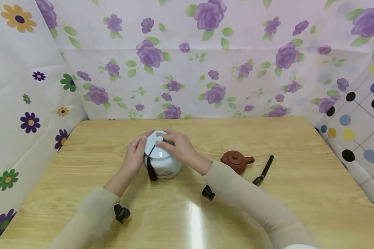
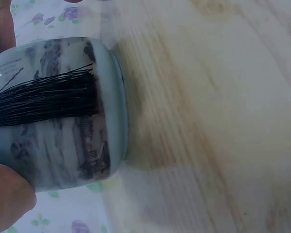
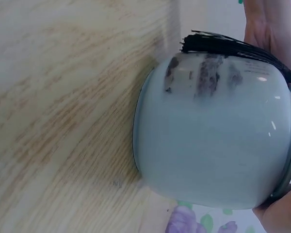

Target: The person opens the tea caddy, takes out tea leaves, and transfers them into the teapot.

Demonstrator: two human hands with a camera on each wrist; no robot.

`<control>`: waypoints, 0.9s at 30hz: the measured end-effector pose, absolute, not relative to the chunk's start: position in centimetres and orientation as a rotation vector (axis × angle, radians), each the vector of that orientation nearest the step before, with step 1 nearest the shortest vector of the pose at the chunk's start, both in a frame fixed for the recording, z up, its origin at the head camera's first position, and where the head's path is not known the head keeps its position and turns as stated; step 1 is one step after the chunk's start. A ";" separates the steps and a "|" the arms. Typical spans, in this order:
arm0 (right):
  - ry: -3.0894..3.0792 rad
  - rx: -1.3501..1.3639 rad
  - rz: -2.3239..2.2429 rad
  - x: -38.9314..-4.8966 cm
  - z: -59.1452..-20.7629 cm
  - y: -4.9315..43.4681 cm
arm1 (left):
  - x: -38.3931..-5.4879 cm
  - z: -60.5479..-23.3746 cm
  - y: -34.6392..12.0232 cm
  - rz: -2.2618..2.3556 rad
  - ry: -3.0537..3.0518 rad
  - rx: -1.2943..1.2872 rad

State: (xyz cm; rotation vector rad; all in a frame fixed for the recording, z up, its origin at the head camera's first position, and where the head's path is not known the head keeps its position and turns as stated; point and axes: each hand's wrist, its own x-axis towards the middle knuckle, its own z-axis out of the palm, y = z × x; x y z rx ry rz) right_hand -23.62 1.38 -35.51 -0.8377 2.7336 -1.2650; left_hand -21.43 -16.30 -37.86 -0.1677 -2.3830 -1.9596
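A pale blue-white ceramic jar (image 1: pixel 166 169) stands upright on the wooden table, its lid (image 1: pixel 159 152) on top. A dark tassel (image 1: pixel 151 171) hangs down its front from the lid's knob (image 1: pixel 159 138). My left hand (image 1: pixel 134 152) holds the jar's left side near the lid, thumb towards me. From the right, my right hand (image 1: pixel 182 147) reaches over the lid, with thumb and forefinger at either side of the knob. Brown ink-like markings show on the jar (image 2: pixel 53 150) behind the tassel (image 2: pixel 48 99). In the right wrist view the jar's plain side (image 3: pixel 213 131) fills the middle.
Right of the jar sits a small reddish-brown clay teapot (image 1: pixel 235 161), its handle to the right. Beside it lies a slim black stick-like thing (image 1: pixel 267 166), partly hidden by the right sleeve. Flowered cloth (image 1: pixel 187 62) hangs behind the wooden table (image 1: pixel 162 214).
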 end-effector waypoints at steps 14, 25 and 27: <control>2.683 -0.835 -1.179 -23.8 -35.2 1.5 | -21.6 -37.6 -17.3 -1.760 -2.515 -0.299; 2.700 -0.861 -1.253 -22.7 -34.2 5.4 | -21.1 -36.5 -19.1 -1.674 -2.493 -0.312; 2.749 -0.868 -1.228 -22.5 -33.6 6.6 | -20.7 -35.7 -19.5 -1.613 -2.497 -0.340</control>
